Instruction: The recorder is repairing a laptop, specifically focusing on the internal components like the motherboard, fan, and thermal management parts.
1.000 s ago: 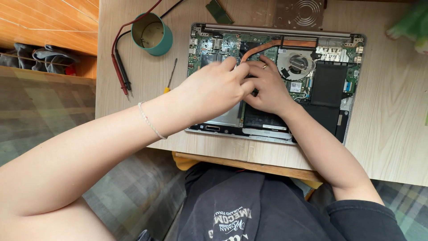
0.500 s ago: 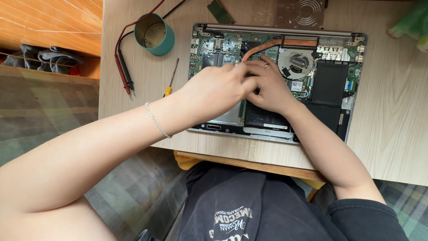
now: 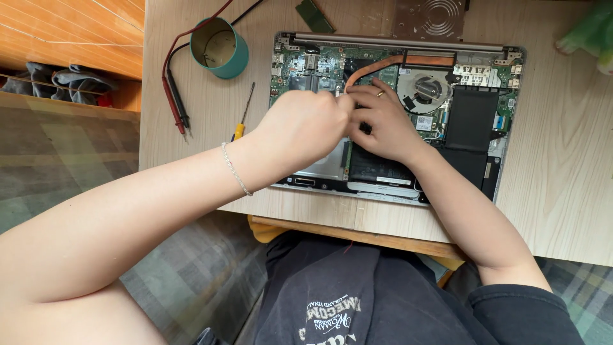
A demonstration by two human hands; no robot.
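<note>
An opened laptop [image 3: 476, 121] lies bottom-up on the wooden table [image 3: 568, 179], its green circuit board, copper heat pipe [image 3: 377, 64], round fan [image 3: 426, 89] and black battery exposed. My left hand [image 3: 303, 128] and my right hand [image 3: 380, 121] meet over the middle of the board, fingers curled and pressed together at one spot. Whatever sits under the fingertips is hidden. A ring shows on my right hand and a thin bracelet [image 3: 235, 169] on my left wrist.
A teal tape roll [image 3: 220, 46] stands at the back left, beside red and black probe leads [image 3: 175, 105]. A small yellow-handled screwdriver [image 3: 241, 118] lies left of the laptop. A green memory stick [image 3: 314, 14] and a perforated metal cover [image 3: 431, 14] lie behind it.
Both hands stay over the same spot on the board. My left hand has shifted slightly, its fingers closing tighter against my right fingers.
</note>
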